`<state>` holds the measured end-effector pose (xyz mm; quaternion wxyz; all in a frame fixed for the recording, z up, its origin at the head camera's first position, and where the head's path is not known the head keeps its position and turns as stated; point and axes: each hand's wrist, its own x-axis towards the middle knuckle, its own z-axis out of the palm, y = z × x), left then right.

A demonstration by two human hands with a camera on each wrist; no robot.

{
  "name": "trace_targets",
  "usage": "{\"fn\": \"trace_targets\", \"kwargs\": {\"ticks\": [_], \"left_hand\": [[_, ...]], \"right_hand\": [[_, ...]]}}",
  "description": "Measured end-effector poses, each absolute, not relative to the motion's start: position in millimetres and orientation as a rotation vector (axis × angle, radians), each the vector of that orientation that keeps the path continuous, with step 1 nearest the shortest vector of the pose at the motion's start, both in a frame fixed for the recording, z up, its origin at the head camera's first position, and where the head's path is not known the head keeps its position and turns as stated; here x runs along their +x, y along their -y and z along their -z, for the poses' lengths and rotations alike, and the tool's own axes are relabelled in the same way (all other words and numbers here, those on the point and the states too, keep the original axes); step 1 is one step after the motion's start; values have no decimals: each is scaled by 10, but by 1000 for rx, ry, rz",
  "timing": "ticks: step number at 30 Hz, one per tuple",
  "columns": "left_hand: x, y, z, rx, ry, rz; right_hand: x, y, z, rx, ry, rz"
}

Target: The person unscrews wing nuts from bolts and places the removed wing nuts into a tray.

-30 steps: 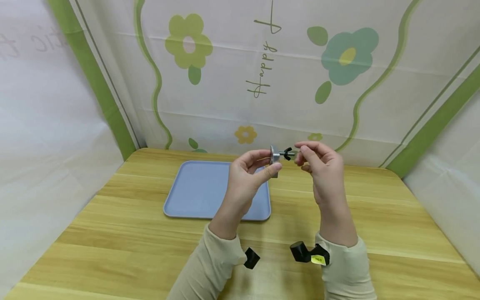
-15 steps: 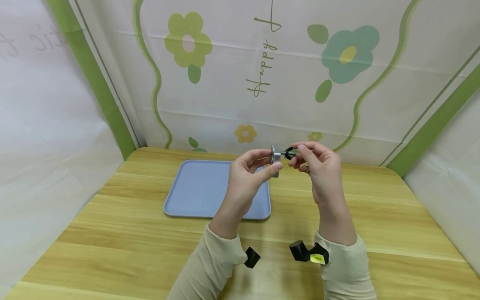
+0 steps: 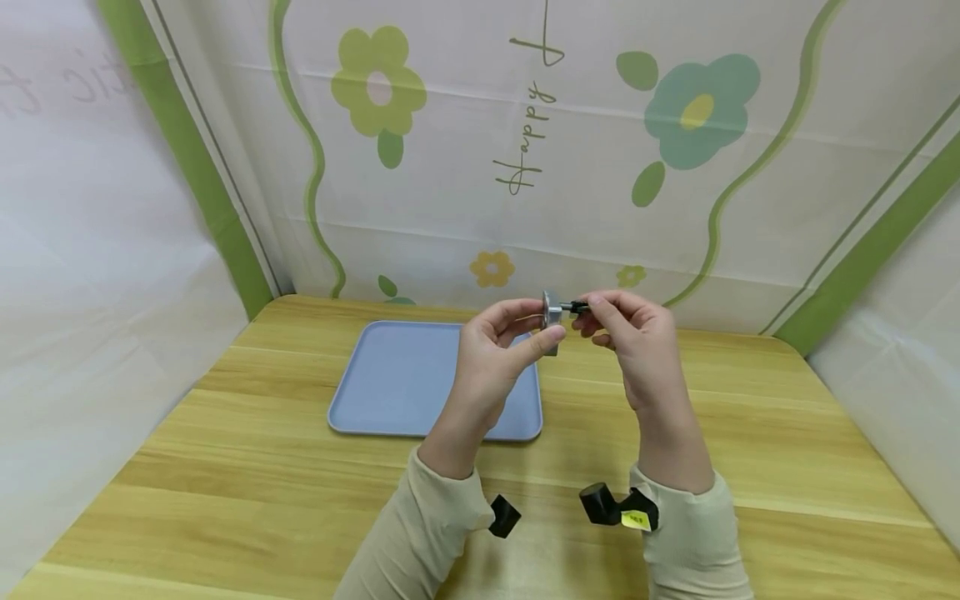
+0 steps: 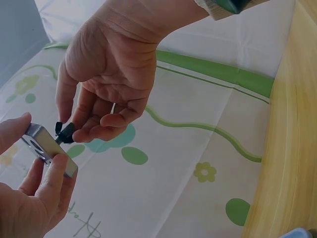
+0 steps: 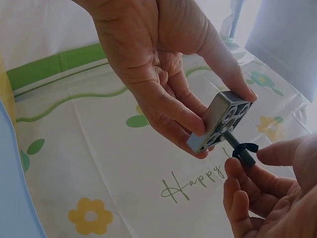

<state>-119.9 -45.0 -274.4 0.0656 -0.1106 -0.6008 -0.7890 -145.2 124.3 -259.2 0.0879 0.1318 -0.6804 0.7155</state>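
Note:
A small rectangular metal block (image 5: 212, 121) with recesses in one face is gripped at its ends by my left hand (image 3: 486, 354), thumb on one end and fingers on the other. From that face sticks out a threaded bolt (image 5: 230, 138), pointing right in the head view. Partway along the bolt sits a black wing nut (image 5: 241, 148). My right hand (image 3: 639, 346) has its thumb and fingers at the wing nut, pinching it. In the left wrist view the right-hand fingers partly cover the bolt's free end. Both hands are raised over the far part of the table.
A blue-grey tray (image 3: 397, 379) lies on the wooden table (image 3: 285, 492), partly behind the left hand and forearm. A white curtain (image 3: 450, 167) with printed flowers hangs at the table's far edge. Black wrist cameras stick out from both sleeves.
My right hand has moved left from beyond the bolt's end onto the wing nut. The nut has turned, its wings now seen nearly edge-on. The left hand holds the block steady.

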Motion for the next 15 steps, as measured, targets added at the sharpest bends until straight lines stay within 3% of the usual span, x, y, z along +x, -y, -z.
{"fn": "trace_targets", "kwargs": {"ticks": [15], "left_hand": [[-1203, 461, 2745, -336, 1805, 2384]], "right_hand": [[-1411, -1230, 2562, 463, 1986, -2148]]}}
